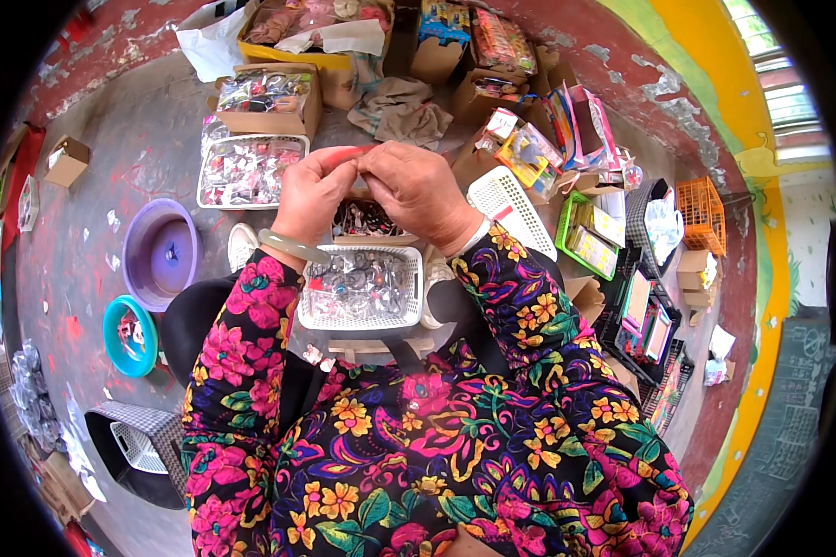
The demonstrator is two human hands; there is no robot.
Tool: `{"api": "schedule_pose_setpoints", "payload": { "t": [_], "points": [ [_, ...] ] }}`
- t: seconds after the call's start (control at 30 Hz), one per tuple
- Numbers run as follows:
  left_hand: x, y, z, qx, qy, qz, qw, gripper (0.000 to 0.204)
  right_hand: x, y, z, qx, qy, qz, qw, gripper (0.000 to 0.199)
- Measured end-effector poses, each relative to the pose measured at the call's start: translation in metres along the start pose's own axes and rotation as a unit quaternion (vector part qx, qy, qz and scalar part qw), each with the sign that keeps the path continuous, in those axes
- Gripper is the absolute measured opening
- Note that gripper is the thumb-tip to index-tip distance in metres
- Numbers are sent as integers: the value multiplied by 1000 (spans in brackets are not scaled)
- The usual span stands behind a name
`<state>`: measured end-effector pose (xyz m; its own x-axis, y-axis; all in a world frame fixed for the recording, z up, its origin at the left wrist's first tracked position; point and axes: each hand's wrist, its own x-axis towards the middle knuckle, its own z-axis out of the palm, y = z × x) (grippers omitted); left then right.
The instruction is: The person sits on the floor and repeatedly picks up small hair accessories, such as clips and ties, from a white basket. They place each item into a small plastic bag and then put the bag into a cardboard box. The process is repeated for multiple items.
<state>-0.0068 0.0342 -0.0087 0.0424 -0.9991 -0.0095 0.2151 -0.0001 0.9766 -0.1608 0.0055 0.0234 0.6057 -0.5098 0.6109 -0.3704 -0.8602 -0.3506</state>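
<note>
My two hands meet above the baskets in front of me. Between the fingertips of my left hand [308, 193] shows a thin red strip [356, 154], its kind too small to tell. My right hand [418, 190] is closed in a pinch against the left fingertips, at the strip's end; what lies inside its fingers is hidden. Below my wrists stands a white plastic basket [361, 321] full of small clear-wrapped pieces. Just behind it, partly covered by my hands, is a cardboard box [375, 239] of small dark and red pieces.
On the left floor stand a purple basin [163, 295], a teal basin [114, 345] and a checked bin [158, 436]. Another white basket [254, 204] and a carton [260, 122] hold packets ahead. To the right are a white basket [513, 209], green basket [589, 260] and black crate [643, 320].
</note>
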Motion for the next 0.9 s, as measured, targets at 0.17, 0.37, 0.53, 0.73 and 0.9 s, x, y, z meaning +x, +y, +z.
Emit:
{"api": "schedule_pose_setpoints", "payload": {
  "t": [0.17, 0.37, 0.53, 0.73, 0.9],
  "points": [
    [1, -3, -3, -14, 11, -22, 1000, 17, -4, -3, 6, -31, 22, 3, 999, 20],
    [5, -5, -21, 22, 43, 12, 999, 20, -2, -7, 13, 109, 95, 107, 984, 16],
    [-3, 28, -29, -32, 55, 34, 997, 21, -31, 49, 64, 92, -50, 303, 947, 17],
    [-21, 56, -36, 7, 84, 37, 996, 22, -99, 100, 140, 7, -320, 361, 876, 20],
    [-36, 64, -43, 21, 87, 19, 996, 21, -137, 122, 178, -30, -371, 417, 829, 26]
  ]
}}
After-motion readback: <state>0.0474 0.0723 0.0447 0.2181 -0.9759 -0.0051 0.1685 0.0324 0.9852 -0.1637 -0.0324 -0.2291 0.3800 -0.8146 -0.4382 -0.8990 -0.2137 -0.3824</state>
